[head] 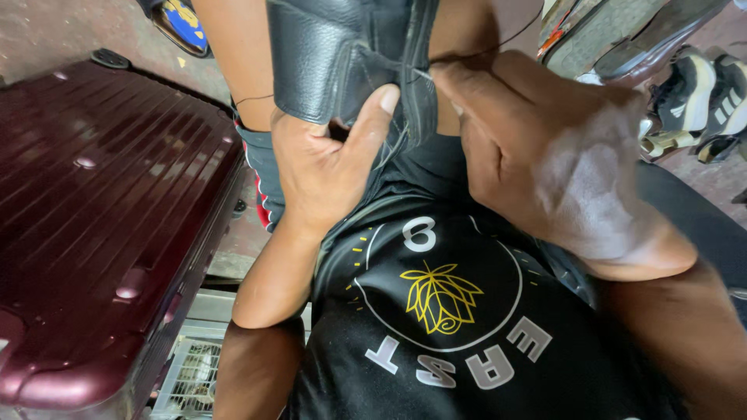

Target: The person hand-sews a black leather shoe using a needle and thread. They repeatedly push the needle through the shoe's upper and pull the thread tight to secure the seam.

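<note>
Beside a maroon suitcase (101, 210), black leather piece (327, 54) clamped in left hand (323, 167), right hand (545, 148) pinching thread (467, 56).

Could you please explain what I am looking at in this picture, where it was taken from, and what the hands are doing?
There is no machine here: a person works with two bare hands, and the single picture comes from a camera worn on the head, looking down over the chest and lap.

The left hand has its grip on a black leather piece, the thumb pressed against its seam. The right hand pinches something very thin at that seam; it looks like a needle with a dark thread running up from it, but it is too small to be sure.

Below the hands is the person's black shirt with a yellow and white print. On the left lies a dark red hard suitcase. At the top right, several shoes rest on the floor.
</note>
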The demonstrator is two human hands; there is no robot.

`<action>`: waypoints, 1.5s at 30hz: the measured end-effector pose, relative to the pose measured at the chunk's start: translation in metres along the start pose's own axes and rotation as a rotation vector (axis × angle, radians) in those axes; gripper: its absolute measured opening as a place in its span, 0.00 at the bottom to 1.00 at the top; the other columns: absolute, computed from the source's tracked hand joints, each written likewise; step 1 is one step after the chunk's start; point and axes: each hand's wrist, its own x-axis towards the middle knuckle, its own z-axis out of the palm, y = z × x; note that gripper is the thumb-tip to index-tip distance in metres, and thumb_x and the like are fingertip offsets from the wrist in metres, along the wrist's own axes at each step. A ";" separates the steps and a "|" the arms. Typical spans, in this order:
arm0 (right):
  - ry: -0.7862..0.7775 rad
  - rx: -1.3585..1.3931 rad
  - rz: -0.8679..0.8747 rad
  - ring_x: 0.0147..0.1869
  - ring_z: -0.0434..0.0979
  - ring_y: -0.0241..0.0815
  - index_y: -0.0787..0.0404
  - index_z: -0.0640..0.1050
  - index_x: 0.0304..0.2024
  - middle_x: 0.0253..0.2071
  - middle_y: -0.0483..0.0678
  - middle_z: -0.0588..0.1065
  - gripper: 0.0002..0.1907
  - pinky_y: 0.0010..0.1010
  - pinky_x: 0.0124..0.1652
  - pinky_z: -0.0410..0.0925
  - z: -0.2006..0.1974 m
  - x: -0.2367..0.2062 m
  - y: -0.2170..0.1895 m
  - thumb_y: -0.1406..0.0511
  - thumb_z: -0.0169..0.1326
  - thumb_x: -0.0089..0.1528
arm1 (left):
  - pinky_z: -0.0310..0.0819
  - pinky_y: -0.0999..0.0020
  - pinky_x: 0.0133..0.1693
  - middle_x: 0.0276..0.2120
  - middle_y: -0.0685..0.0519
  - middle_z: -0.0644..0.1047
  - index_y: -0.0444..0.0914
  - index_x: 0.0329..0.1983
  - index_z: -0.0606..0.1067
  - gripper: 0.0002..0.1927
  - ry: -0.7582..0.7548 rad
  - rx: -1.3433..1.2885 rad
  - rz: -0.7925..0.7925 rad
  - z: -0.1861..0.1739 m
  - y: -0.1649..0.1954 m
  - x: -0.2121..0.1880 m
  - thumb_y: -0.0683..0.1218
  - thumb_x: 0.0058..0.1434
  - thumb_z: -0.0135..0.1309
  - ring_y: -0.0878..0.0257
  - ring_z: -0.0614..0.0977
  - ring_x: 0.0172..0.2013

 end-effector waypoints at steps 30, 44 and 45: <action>-0.087 0.520 0.334 0.34 0.72 0.31 0.69 0.77 0.41 0.34 0.48 0.76 0.04 0.21 0.35 0.61 0.016 -0.014 0.067 0.79 0.56 0.70 | 0.73 0.54 0.51 0.51 0.45 0.73 0.32 0.57 0.70 0.19 0.225 0.626 0.491 -0.059 -0.012 -0.024 0.41 0.66 0.59 0.46 0.77 0.48; -0.101 0.558 0.488 0.30 0.70 0.31 0.67 0.78 0.39 0.29 0.45 0.73 0.04 0.21 0.32 0.59 0.008 0.012 0.039 0.76 0.60 0.69 | 0.66 0.73 0.36 0.52 0.47 0.73 0.36 0.57 0.69 0.14 0.197 0.062 0.267 -0.048 -0.024 -0.031 0.44 0.73 0.57 0.66 0.69 0.30; -0.100 0.554 0.486 0.30 0.70 0.31 0.67 0.78 0.39 0.29 0.45 0.73 0.04 0.21 0.32 0.59 0.007 0.011 0.039 0.76 0.60 0.68 | 0.68 0.73 0.37 0.53 0.47 0.73 0.36 0.61 0.69 0.18 0.148 0.188 0.328 -0.047 -0.021 -0.029 0.43 0.72 0.58 0.66 0.70 0.32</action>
